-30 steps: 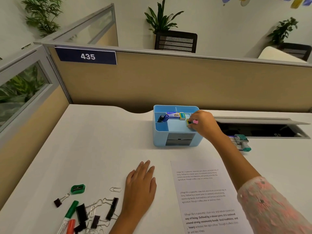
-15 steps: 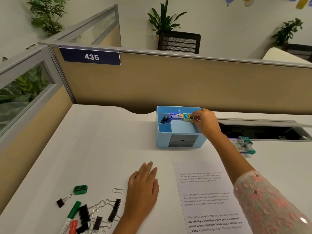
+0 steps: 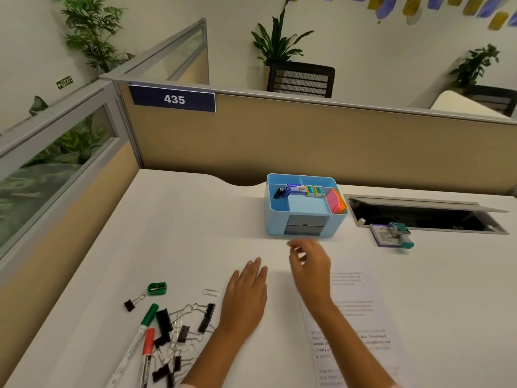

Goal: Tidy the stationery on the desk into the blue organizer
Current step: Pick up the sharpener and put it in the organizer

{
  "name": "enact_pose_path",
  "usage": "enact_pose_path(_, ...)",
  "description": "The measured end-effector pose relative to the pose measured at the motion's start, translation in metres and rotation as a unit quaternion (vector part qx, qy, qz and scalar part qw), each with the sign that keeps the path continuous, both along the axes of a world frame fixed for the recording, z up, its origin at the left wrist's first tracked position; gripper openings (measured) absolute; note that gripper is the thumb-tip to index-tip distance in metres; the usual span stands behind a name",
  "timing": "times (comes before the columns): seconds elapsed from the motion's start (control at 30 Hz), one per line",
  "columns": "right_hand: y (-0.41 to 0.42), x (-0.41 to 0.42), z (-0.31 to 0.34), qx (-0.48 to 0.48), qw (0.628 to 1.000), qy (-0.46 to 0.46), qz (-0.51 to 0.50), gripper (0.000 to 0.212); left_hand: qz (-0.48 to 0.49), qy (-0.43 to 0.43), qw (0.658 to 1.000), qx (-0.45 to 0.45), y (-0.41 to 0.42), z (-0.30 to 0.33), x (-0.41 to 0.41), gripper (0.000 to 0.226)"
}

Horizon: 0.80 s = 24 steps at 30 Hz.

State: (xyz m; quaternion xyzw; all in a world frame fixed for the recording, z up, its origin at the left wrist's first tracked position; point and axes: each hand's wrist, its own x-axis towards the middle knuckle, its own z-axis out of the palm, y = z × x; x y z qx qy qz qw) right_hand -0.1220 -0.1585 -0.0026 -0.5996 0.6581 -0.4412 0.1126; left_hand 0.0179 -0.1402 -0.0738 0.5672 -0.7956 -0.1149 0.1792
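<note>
Head view: right hand (image 3: pixel 309 264) hovers near blue organizer (image 3: pixel 305 228) front edge.

1. One blue organizer (image 3: pixel 279 219) is seen.
2. Two markers are counted: green marker (image 3: pixel 141 329), red marker (image 3: pixel 147 351).
3. One green sharpener (image 3: pixel 157 288) is seen.
4. One loose paper clip (image 3: pixel 210 292) is seen.
5. One printed sheet (image 3: pixel 361 326) is seen.
6. Two hands are seen: left hand (image 3: pixel 246 295), right hand (image 3: pixel 310 264).

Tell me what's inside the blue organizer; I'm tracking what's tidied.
The blue organizer holds a blue sharpener, staple boxes and pink-orange sticky notes. Its drawer contents are hidden.
</note>
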Motion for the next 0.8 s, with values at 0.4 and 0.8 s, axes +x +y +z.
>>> enact_pose_path(0.4,0.148,0.081,-0.056,0.080,0.995,-0.041,0.033,0.028,-0.062,0.076,0.995,0.029,0.068,0.017,0.056,0.043)
enact_pose_path(0.8,0.191,0.080,-0.066,0.122,0.987,0.087,0.060,0.025,0.159,-0.025,0.987,-0.009,0.028,0.043,0.200,0.033)
